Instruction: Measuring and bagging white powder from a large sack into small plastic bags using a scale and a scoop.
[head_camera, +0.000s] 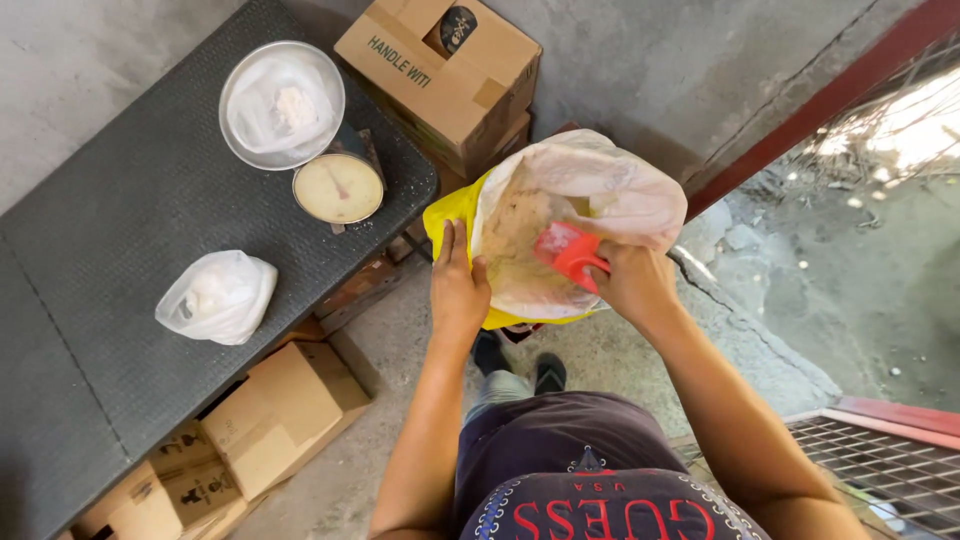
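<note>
Head view, looking straight down. Nearest the camera, the two forearms are reaching away from the body toward a large sack. The left hand is lying flat, fingers extended and not closed around anything, pressing against the near left rim of the tall yellow woven sack with a translucent white plastic liner, steadying its mouth. The right hand is closed around the handle of a small red plastic scoop, whose blade is pointing up and to the left, into the sack opening. The pale, coarse powder is lying directly beyond and to the left of the scoop's blade, so the scoop's long axis is running from the right hand toward the contents; the right hand is the nearer one to it. The depth of the powder and the sack's base are hidden by the liner folds.

Farther left, on the dark textured tabletop, a knotted white plastic bag is sitting well apart from the sack. Beyond it, a round metal pan lined with plastic is resting on a dial weighing scale; the dial reading is too small to make out. Brown cardboard boxes are standing behind the sack, others lying under the table edge.
</note>
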